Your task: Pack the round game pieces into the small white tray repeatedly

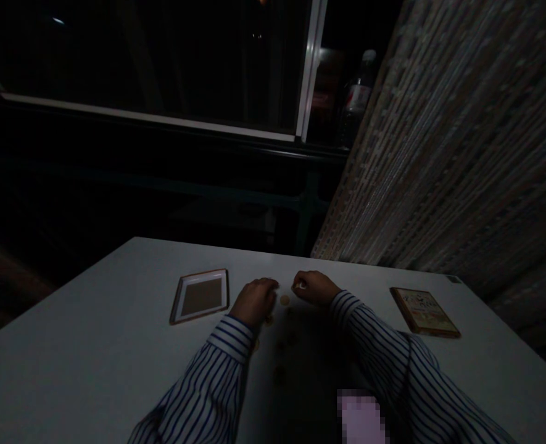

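"What have you got there?"
"My right hand (pixel 316 287) seems to pinch a small pale piece (pixel 301 285) just above the bench (pixel 115 320); it's too dim to name."
"And the other?"
"My left hand (pixel 254 300) curls low; whether it grips anything, I can't tell. A round disc (pixel 284 300) lies between them."
"What does this handling call for?"
"Light fingertips, I'd judge. The shallow tray (pixel 202 296) sits to my left."

Discs (pixel 284 300) between the hands (pixel 255 301)
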Demonstrator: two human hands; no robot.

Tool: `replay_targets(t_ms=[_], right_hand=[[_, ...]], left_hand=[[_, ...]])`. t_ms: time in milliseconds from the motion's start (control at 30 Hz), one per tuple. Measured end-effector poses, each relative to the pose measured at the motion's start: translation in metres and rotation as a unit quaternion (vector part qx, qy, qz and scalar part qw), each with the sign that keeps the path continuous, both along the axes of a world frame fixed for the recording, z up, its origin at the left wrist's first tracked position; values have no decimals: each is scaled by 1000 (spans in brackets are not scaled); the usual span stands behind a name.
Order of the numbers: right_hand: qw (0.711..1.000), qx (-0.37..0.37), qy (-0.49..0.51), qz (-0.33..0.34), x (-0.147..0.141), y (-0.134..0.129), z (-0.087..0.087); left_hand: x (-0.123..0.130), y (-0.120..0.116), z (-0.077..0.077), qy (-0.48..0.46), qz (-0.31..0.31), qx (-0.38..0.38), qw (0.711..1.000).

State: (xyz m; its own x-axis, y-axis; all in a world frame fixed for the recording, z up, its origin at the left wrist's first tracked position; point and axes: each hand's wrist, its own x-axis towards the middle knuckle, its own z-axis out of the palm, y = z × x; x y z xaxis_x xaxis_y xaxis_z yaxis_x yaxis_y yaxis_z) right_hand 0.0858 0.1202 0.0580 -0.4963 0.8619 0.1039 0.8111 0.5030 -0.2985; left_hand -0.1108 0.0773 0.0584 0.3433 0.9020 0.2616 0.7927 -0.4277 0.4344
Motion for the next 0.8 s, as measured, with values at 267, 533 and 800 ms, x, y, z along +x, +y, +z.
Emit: replay_targets(t_ms=[267,533,800], right_hand=[[997,21,-81,2,-5,1,-2],[995,21,-98,21,-3,1,-3],[996,22,-87,17,6,0,-3]], left_hand=[[18,0,-12,88,-44,15,995],[25,-4,-17,97,-46,28,994],[26,-2,-18,117,-49,35,991]])
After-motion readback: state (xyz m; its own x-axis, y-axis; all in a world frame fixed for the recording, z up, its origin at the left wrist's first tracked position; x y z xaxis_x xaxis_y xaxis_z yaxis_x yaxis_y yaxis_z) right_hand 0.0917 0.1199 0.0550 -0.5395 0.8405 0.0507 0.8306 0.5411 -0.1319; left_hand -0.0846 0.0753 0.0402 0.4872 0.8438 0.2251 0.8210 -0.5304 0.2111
